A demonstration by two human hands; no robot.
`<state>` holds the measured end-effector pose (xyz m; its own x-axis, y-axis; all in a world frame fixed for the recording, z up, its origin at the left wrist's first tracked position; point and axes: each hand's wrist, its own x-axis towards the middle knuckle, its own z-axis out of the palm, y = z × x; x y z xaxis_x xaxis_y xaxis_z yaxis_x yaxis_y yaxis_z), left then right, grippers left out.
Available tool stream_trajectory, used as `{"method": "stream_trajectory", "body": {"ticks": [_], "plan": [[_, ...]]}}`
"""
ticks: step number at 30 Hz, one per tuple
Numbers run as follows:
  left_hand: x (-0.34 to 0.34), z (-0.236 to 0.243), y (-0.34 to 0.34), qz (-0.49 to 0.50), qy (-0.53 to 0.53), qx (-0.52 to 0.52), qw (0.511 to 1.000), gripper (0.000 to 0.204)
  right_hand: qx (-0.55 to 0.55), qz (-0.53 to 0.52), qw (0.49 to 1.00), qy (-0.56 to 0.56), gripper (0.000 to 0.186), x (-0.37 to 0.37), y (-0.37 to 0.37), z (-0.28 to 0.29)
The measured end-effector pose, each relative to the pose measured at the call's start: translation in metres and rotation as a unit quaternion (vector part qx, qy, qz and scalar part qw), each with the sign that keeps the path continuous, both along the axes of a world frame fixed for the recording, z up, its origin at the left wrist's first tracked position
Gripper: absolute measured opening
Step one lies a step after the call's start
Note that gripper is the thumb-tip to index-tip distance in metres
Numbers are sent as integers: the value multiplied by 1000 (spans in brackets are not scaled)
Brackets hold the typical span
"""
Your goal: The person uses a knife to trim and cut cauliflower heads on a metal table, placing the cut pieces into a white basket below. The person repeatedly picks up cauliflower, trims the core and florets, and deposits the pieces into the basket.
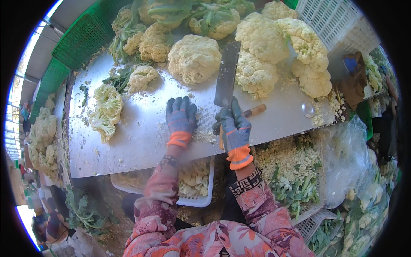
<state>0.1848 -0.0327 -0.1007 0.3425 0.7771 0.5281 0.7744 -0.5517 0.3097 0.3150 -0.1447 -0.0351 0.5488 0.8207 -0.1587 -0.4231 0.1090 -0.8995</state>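
Observation:
My left hand (pixel 181 118), in a grey-blue glove with an orange cuff, lies flat on the metal tabletop (pixel 145 150), fingers stretched out and holding nothing. My right hand (pixel 235 128), gloved alike, is closed round the handle of a cleaver (pixel 227 75). Its broad dark blade points away from me. A wooden handle (pixel 257 110) sticks out beside my right hand; what it belongs to is hidden. Beyond my left hand sits a large whole cauliflower (pixel 194 59). Cut cauliflower florets (pixel 105 112) lie to its left, near a smaller cauliflower piece (pixel 142 78).
More cauliflowers (pixel 262 38) are heaped along the far side. Green crates (pixel 83 40) stand far left, a white crate (pixel 327 21) far right. Below the near edge is a white basket (pixel 209 182) of florets. Scraps and leaves (pixel 291 171) lie at right, beside clear plastic (pixel 346 158).

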Motion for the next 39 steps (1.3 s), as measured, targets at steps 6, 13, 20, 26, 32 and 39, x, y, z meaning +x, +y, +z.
{"method": "stream_trajectory", "body": {"ticks": [6, 13, 20, 26, 32, 39], "plan": [[23, -12, -68, -5, -165, -140, 976, 46, 17, 5, 977, -212, 47, -18, -10, 15], [33, -13, -62, -107, -715, -535, 437, 40, 65, 7, 953, -297, 50, -26, -22, 26], [75, 39, -39, -324, -438, -348, 763, 42, 228, -134, 865, -426, 51, -19, -35, 42], [88, 67, 101, -98, -158, 89, 979, 55, 108, -97, 974, -176, 39, -19, -34, 28], [109, 96, 188, 34, 23, -121, 992, 86, 44, -78, 996, 24, 40, -17, -26, 35], [122, 121, 237, -13, 216, -302, 928, 119, -57, 11, 992, 112, 50, -3, -22, 28]]}}
